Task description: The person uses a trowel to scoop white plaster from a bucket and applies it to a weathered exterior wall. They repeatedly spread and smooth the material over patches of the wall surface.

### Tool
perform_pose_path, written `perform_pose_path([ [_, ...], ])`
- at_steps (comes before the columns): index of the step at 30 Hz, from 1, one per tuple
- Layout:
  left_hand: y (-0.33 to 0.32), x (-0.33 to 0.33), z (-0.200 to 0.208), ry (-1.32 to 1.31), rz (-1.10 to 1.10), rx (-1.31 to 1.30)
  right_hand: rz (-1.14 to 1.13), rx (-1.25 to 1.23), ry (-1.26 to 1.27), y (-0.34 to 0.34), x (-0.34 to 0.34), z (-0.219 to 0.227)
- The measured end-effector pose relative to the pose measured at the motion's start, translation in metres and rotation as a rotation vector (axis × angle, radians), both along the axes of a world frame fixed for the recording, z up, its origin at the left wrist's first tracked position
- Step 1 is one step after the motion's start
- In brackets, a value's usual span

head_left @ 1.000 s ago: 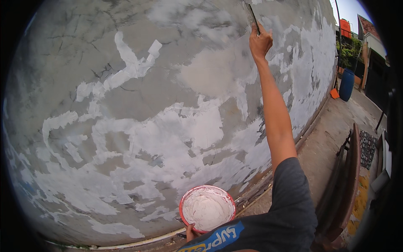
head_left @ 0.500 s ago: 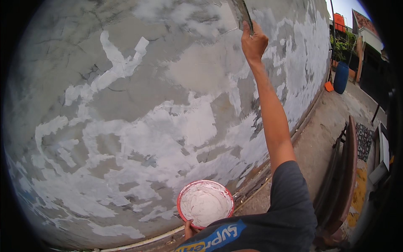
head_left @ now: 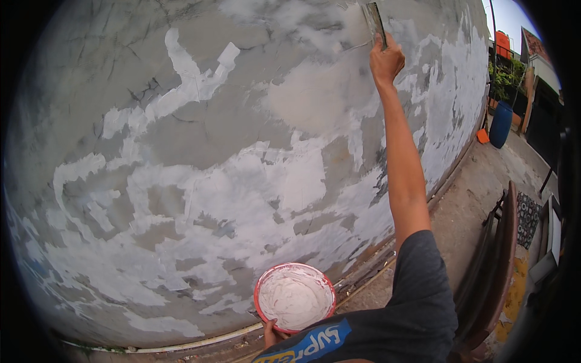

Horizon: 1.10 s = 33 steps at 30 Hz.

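Note:
My right hand (head_left: pixel 388 62), arm stretched high, is closed round a putty knife (head_left: pixel 374 25) with a wide flat blade. The blade lies against the upper part of the wall (head_left: pixel 200 136), at a pale freshly coated patch. White filler covers much of the wall in uneven patches, with bare grey plaster between them. Low in front of my body, my left hand (head_left: pixel 272 333) grips the rim of a red basin (head_left: pixel 258 300). Thick white wall filler (head_left: pixel 295 299) fills the basin; my left fingers are partly hidden beneath it.
A pipe (head_left: pixel 200 340) runs along the foot of the wall. To the right, a dark bench with a curved brown edge (head_left: pixel 497 284) stands on the concrete ground (head_left: pixel 454 199). Farther off are a blue barrel (head_left: pixel 501 125), an orange object (head_left: pixel 482 136) and plants (head_left: pixel 505 78).
The putty knife has turned a little, its blade now more upright against the wall. The whole view has shifted slightly, and the basin stays in my left hand.

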<state>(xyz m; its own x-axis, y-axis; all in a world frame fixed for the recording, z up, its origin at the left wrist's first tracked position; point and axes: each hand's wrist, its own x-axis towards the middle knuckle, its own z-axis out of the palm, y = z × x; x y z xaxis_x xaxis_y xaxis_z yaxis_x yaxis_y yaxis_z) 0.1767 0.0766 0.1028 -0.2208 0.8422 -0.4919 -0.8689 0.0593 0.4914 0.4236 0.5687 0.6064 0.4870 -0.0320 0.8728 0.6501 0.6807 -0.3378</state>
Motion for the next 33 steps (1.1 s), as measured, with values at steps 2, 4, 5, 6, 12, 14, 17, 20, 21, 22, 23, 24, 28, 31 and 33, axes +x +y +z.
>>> perform_pose_path([
  [2,-0.001,-0.001,-0.004,0.016,0.011,-0.023,0.015,-0.006,-0.015,-0.009,-0.01,-0.002],
  [4,-0.003,-0.001,0.002,0.017,-0.03,-0.037,0.038,0.008,-0.056,-0.018,-0.024,-0.007],
  [5,-0.001,-0.001,0.006,0.017,-0.059,-0.041,0.041,0.017,-0.078,-0.023,-0.029,-0.009],
  [6,0.002,0.001,0.009,0.017,-0.072,-0.037,0.041,0.059,-0.138,-0.03,-0.033,-0.011],
  [12,0.006,-0.001,0.007,0.02,-0.149,-0.087,0.154,0.318,-0.444,-0.051,-0.04,-0.035],
  [14,0.007,0.0,0.003,0.027,-0.148,-0.091,0.086,0.337,-0.467,-0.044,-0.019,-0.035],
  [17,0.009,0.0,-0.011,0.097,-0.111,-0.03,0.065,0.101,-0.023,-0.021,0.009,-0.009],
  [20,0.009,0.005,-0.007,0.062,-0.108,-0.068,0.083,-0.05,0.096,0.0,0.024,0.017],
  [21,0.008,0.005,-0.008,0.037,-0.095,-0.057,0.085,-0.042,0.077,0.002,0.021,0.018],
  [22,0.006,0.006,-0.01,0.012,-0.082,-0.045,0.086,-0.034,0.057,0.004,0.017,0.02],
  [23,0.004,0.006,-0.013,-0.013,-0.07,-0.032,0.087,-0.026,0.038,0.005,0.013,0.021],
  [24,0.004,0.005,-0.017,0.003,-0.037,-0.004,0.061,-0.006,0.01,0.003,0.009,0.022],
  [28,0.001,0.007,-0.01,0.011,0.015,0.001,0.043,0.037,-0.106,-0.005,0.0,0.012],
  [31,0.001,0.008,0.0,0.015,-0.006,-0.016,0.095,0.081,-0.23,-0.021,-0.013,0.002],
  [33,0.001,0.007,0.002,0.001,-0.039,-0.036,0.124,0.136,-0.35,-0.034,-0.024,-0.011],
])
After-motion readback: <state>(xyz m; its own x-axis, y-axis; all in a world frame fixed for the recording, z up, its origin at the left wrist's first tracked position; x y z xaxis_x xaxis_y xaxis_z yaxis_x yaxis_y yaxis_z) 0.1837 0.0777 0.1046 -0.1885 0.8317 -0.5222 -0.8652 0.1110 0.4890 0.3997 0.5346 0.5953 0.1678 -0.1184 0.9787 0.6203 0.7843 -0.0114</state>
